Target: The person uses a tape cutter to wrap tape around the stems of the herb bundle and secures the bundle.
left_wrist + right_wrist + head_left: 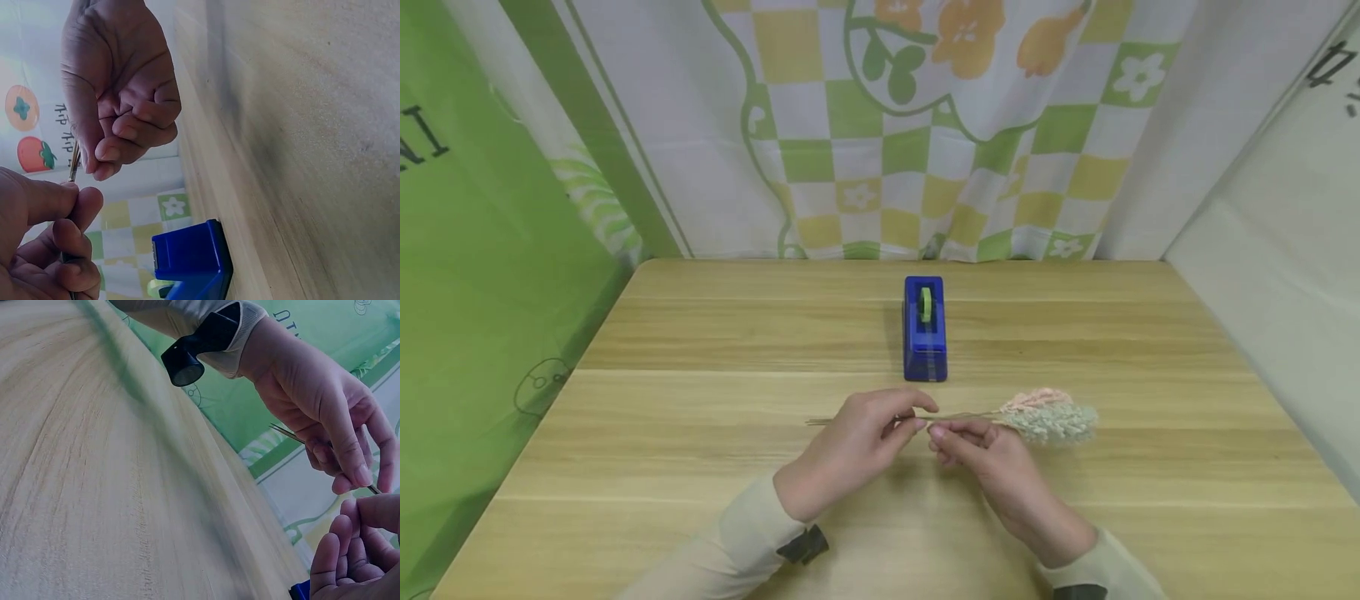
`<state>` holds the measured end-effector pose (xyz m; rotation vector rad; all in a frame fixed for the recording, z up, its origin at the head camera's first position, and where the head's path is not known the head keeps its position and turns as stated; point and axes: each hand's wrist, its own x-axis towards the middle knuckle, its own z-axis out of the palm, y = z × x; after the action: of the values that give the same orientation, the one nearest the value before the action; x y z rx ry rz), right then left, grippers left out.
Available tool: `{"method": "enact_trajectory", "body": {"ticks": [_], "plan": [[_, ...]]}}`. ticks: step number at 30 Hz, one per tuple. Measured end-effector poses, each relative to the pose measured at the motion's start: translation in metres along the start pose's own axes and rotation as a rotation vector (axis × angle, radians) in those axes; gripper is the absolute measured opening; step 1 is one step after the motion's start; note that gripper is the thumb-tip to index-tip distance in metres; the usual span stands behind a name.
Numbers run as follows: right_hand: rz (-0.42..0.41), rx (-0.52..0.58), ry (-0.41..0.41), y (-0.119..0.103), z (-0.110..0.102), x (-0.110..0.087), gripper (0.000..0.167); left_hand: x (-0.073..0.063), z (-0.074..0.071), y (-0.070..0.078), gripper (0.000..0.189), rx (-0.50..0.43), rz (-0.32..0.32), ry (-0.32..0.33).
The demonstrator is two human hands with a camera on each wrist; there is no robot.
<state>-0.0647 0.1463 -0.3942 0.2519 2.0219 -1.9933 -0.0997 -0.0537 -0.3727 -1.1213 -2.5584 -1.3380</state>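
A small bunch of dried flowers, with pink heads (1036,400) and pale green heads (1052,423), lies crosswise above the table, heads to the right. My left hand (865,433) holds its thin brown stems (958,415) with curled fingers; the stem ends poke out behind it. Close beside it, my right hand (992,467) pinches the stems between thumb and forefinger, below the heads. In the left wrist view a shiny bit shows on the stems (75,164) between the hands. The right wrist view shows my left thumb against the stems (373,489).
Just beyond my hands, a blue tape dispenser (925,362) with a light green roll (926,306) stands on the wooden table (715,333). A checked, flowered curtain (880,167) hangs at the table's far edge. Green cloth is at the left, white cloth at the right.
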Motion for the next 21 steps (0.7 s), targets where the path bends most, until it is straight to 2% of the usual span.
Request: {"method": "enact_trajectory", "body": {"ticks": [10, 21], "plan": [[-0.002, 0.041, 0.024, -0.0022, -0.0004, 0.0009, 0.027, -0.0002, 0.0003, -0.0001, 0.017, -0.009, -0.01, 0.012], [0.015, 0.035, 0.023, -0.0018, 0.0008, 0.0014, 0.027, -0.0008, 0.001, 0.0004, 0.017, -0.024, -0.042, 0.001]]}}
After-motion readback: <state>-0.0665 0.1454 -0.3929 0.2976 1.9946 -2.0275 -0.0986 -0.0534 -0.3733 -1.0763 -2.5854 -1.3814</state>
